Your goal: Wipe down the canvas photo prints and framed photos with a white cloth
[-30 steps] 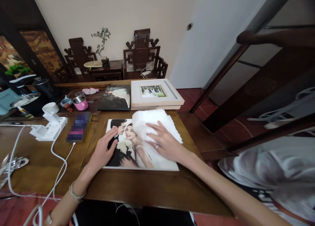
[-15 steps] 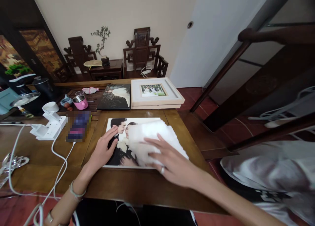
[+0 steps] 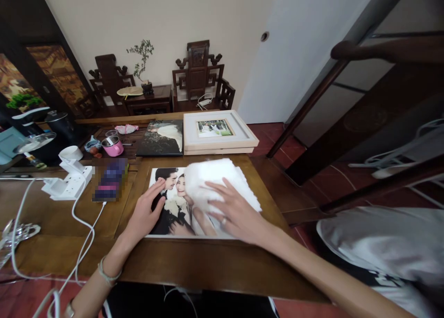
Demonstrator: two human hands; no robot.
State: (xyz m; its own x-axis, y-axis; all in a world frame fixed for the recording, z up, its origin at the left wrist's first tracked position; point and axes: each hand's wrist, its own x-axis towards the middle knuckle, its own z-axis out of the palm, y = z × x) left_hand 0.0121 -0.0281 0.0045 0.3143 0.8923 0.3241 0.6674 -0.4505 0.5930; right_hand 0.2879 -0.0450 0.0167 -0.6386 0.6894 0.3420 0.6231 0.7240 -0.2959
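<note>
A large wedding photo print (image 3: 175,211) of a couple lies flat on the wooden table in front of me. My left hand (image 3: 147,211) rests on its left side, fingers stretched out flat and holding nothing. A white fluffy cloth (image 3: 208,172) covers the upper right part of the photo and reaches past its right edge. On the cloth lies my right hand (image 3: 234,211), palm down with its fingers spread; a ring shows on one finger. The photo's upper right corner is hidden beneath the cloth.
Behind the photo, white-matted picture frames (image 3: 220,144) are stacked beside a dark photo panel (image 3: 161,140). Left are a phone (image 3: 110,179), a power strip (image 3: 74,181) with white cables and a pink cup (image 3: 113,146). A person's grey clothing (image 3: 381,244) shows at right.
My right hand and the white cloth have moved slightly up the photo, uncovering more of its lower middle. My left hand stays on the left side.
</note>
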